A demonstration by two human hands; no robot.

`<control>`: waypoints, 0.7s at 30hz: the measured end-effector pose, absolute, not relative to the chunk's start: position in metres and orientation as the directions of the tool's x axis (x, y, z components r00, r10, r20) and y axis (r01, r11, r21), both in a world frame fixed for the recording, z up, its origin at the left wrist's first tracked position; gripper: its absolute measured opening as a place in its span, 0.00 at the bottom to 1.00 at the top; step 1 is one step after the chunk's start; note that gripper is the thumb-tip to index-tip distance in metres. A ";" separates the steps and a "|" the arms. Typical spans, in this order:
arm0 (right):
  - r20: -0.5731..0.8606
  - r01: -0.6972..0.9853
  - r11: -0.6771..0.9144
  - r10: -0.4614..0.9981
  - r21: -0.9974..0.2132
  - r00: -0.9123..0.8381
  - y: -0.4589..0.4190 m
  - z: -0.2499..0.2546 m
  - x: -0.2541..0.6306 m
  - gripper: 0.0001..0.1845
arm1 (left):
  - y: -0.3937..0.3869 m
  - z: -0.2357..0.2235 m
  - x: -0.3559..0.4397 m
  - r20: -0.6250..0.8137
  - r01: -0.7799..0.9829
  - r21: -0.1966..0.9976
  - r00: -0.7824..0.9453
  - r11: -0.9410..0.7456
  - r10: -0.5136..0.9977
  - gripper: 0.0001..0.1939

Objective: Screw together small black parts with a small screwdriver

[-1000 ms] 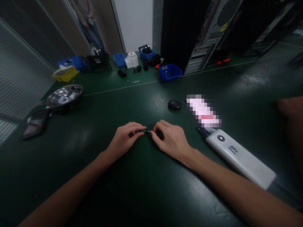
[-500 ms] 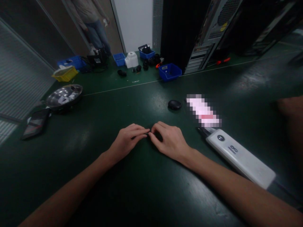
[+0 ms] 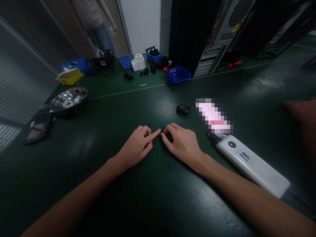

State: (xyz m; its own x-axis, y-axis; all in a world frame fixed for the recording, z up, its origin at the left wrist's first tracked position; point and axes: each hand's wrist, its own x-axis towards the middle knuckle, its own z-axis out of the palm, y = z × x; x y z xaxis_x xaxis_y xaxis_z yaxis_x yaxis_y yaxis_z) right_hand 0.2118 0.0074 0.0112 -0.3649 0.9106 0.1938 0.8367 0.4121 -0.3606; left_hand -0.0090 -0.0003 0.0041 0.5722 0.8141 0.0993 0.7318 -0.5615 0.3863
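Note:
My left hand (image 3: 135, 146) hovers low over the dark green table (image 3: 138, 210). Its index finger points right, the other fingers curl in, and nothing shows in its grasp. Its fingertip meets or nearly meets the fingertips of my right hand (image 3: 182, 143). That hand is bent in a pinch, palm down; a tiny dark bit seems to sit at its fingertips, too small and dim to name. Behind my right hand lies a black computer mouse (image 3: 183, 109). To its right a white power bank (image 3: 254, 166) marked 18 rests at a slant.
A blurred-out pink phone-like shape (image 3: 213, 115) lies beyond the power bank. At left are a metal bowl (image 3: 55, 102) and a dark flat pouch (image 3: 39, 128). Blue bins (image 3: 182, 79) and a computer tower (image 3: 209, 59) stand behind. A person (image 3: 93, 19) stands at the back; another's hand (image 3: 301, 108) is at right.
Both hands have shifted slightly right and away from me. My left thumb and fingers have come off the small dark bit; only the index finger still reaches out.

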 end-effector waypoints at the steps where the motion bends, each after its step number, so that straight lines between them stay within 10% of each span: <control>1: 0.186 0.847 0.407 0.913 -0.341 -0.363 0.007 0.012 0.212 0.10 | 0.000 0.004 -0.009 0.103 0.727 0.393 0.574 -0.563 0.812 0.28; 8: 0.189 0.889 0.355 0.932 -0.290 -0.310 0.008 0.014 0.214 0.11 | -0.006 0.010 -0.013 0.153 0.657 0.577 0.495 -0.484 0.855 0.22; 21: 0.160 0.880 0.341 0.939 -0.329 -0.304 0.009 0.016 0.215 0.12 | 0.006 0.007 -0.048 0.150 0.707 0.388 0.585 -0.591 0.797 0.16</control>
State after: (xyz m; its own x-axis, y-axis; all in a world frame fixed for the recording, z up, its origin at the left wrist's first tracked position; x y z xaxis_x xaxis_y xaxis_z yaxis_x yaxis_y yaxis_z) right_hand 0.2151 0.0091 0.0163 -0.3043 0.9390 0.1603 0.8804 0.3415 -0.3291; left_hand -0.0480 0.0063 0.0065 0.5846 0.7974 0.1496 0.7072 -0.5912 0.3877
